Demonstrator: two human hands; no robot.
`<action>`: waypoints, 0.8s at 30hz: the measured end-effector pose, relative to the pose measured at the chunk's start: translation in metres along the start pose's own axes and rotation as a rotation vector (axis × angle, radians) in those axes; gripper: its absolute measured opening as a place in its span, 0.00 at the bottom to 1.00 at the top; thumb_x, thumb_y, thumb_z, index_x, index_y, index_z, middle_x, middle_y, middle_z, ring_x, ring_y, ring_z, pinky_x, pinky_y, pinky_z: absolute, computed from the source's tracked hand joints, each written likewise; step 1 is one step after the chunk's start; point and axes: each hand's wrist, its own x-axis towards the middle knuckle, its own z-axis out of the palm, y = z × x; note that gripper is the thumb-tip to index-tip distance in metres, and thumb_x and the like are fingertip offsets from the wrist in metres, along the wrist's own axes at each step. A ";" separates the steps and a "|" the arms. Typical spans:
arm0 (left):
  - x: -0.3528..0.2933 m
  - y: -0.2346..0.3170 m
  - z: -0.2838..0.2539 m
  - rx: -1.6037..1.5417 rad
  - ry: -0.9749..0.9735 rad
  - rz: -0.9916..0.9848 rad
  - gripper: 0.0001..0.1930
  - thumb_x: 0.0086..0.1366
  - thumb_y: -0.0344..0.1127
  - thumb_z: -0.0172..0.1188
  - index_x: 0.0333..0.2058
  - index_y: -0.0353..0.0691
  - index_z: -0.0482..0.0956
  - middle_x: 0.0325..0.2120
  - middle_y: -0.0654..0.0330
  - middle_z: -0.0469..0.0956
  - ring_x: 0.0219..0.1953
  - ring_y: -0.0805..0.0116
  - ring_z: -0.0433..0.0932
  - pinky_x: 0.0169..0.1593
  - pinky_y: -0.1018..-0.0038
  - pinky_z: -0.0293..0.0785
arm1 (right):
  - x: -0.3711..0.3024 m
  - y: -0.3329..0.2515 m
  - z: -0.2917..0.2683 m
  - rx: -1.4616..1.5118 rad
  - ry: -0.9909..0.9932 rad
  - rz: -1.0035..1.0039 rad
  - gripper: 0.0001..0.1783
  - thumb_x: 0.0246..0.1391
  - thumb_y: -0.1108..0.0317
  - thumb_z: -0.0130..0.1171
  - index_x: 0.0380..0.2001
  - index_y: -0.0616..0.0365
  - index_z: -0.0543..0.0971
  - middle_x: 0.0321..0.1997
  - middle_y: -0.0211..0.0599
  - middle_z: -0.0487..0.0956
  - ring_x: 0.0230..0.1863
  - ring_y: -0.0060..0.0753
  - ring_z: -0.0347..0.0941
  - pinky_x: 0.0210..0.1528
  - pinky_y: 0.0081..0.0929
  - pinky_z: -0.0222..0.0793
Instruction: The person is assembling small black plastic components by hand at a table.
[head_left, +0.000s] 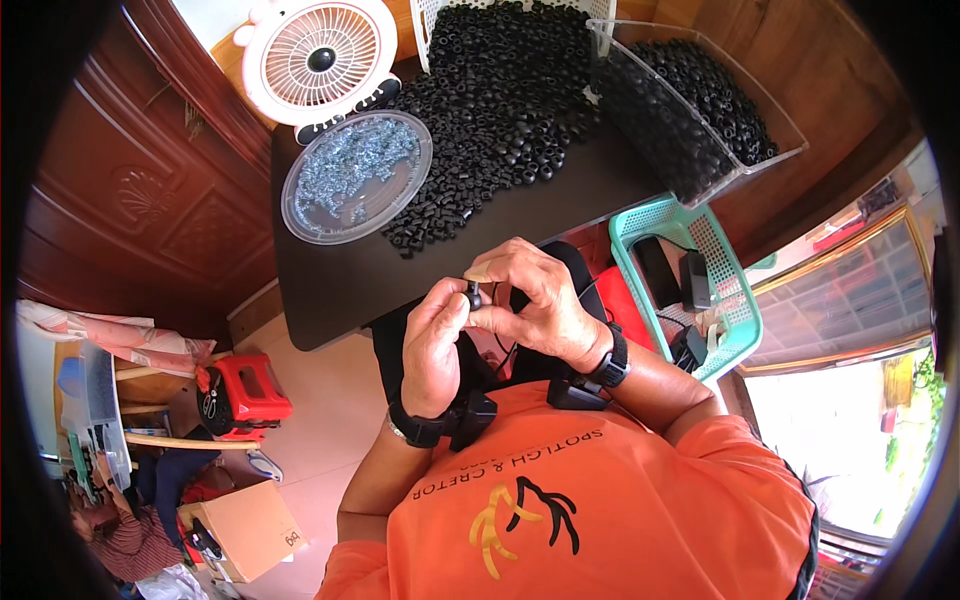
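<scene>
One black part [474, 300] was pinched mid-frame by the fingers [500, 321] of the left hand [432, 345] and right hand [552, 308]. It was judged light, stiff and probably smooth, best held around its rounded end.

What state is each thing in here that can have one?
Left hand, right hand: both closed on small black part
Black pile: loose, spread on table
Round tray: uncovered, partly filled with bluish pieces
Clear bin: lidless, holding black pieces
Green basket: open, holding dark items
Fan: standing, spinning or still unclear
</scene>
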 end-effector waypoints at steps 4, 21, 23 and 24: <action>0.000 0.002 0.002 -0.011 -0.015 -0.018 0.18 0.72 0.43 0.45 0.38 0.31 0.74 0.32 0.62 0.74 0.36 0.77 0.70 0.42 0.80 0.65 | 0.000 0.001 -0.002 -0.052 -0.017 -0.029 0.22 0.37 0.65 0.74 0.37 0.56 0.77 0.34 0.32 0.79 0.36 0.40 0.77 0.41 0.35 0.73; 0.004 0.007 0.014 -0.153 0.014 -0.118 0.14 0.71 0.38 0.43 0.31 0.35 0.71 0.26 0.64 0.68 0.29 0.77 0.66 0.34 0.79 0.60 | -0.004 0.000 0.000 -0.180 0.018 -0.090 0.22 0.35 0.64 0.74 0.34 0.56 0.77 0.33 0.34 0.79 0.35 0.40 0.76 0.37 0.33 0.75; 0.003 0.004 0.013 -0.155 0.012 -0.079 0.14 0.70 0.38 0.44 0.29 0.36 0.70 0.26 0.65 0.68 0.28 0.77 0.65 0.33 0.79 0.59 | -0.005 -0.001 0.001 -0.191 0.023 -0.094 0.21 0.35 0.65 0.74 0.34 0.56 0.77 0.33 0.34 0.79 0.34 0.40 0.76 0.37 0.33 0.75; 0.003 0.003 0.013 -0.157 0.010 -0.041 0.14 0.70 0.39 0.44 0.28 0.36 0.70 0.25 0.65 0.67 0.28 0.78 0.64 0.33 0.79 0.58 | -0.005 -0.002 0.002 -0.198 0.032 -0.098 0.20 0.36 0.65 0.74 0.34 0.57 0.77 0.33 0.35 0.79 0.34 0.40 0.76 0.36 0.33 0.74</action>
